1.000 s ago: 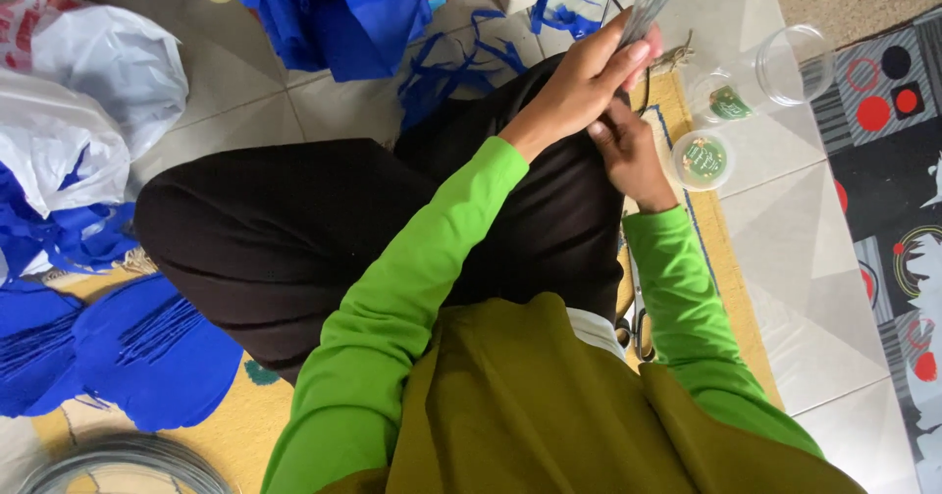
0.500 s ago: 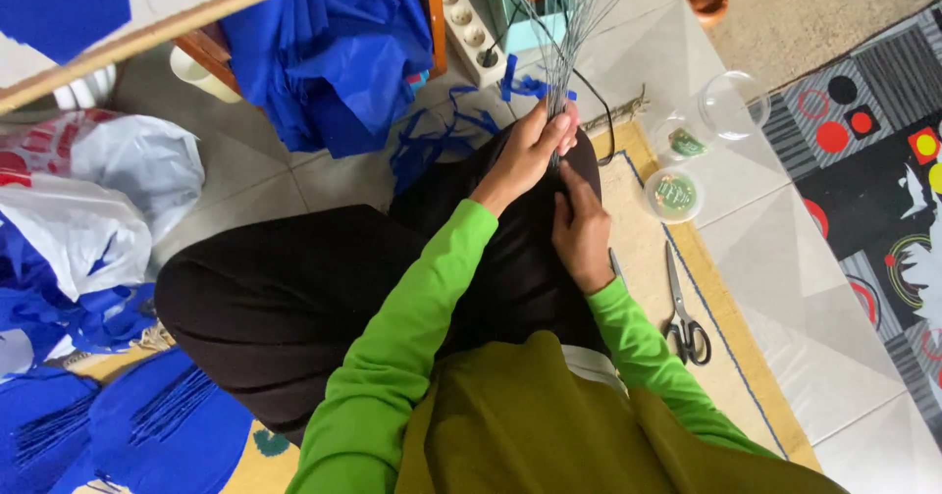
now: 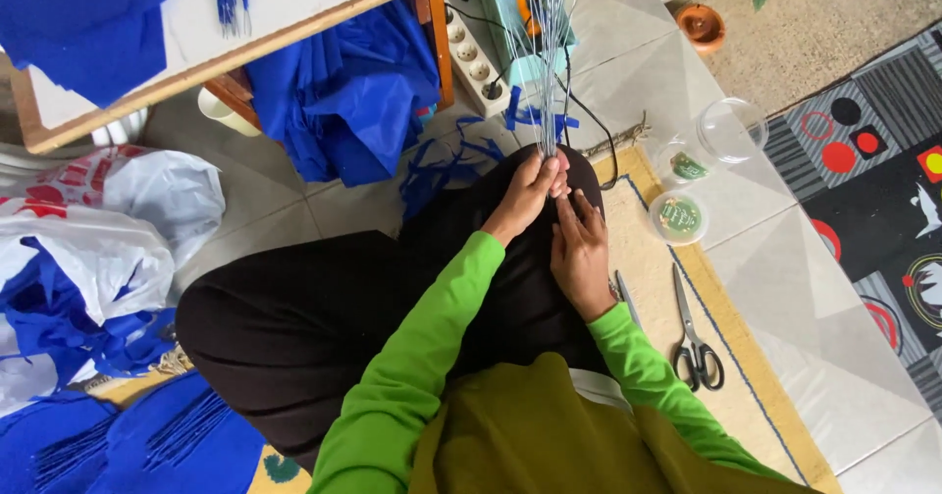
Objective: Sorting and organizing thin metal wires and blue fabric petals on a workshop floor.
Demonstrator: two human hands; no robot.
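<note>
Gripping a bundle of thin grey wires (image 3: 543,57) at its lower end, my left hand (image 3: 530,192) has its fingers curled tight around the stems, just over my knee in the black trousers (image 3: 324,308). The wires fan out toward twelve o'clock, their tips reaching past the white power strip (image 3: 473,54) and the teal box (image 3: 520,23). My right hand (image 3: 579,249) sits just at four o'clock of the left; its fingers lie straight and close together, touching the base of the bundle, though I cannot tell whether they pinch a single wire.

At three o'clock of my hands lie two round clear containers (image 3: 679,216) with green contents, and a clear lid (image 3: 731,129) farther out at two o'clock. Black-handled scissors (image 3: 695,342) rest on the beige mat (image 3: 648,288) at five o'clock. Blue fabric (image 3: 343,92) is heaped under the table edge (image 3: 245,57) at ten o'clock, with white plastic bags (image 3: 88,229) at nine.

My worry, as I judge it: the wires splay loosely at the top, so a slack grip could let some slide out and scatter. Their tips also wave near the power strip's cable (image 3: 589,121) and could snag it.
</note>
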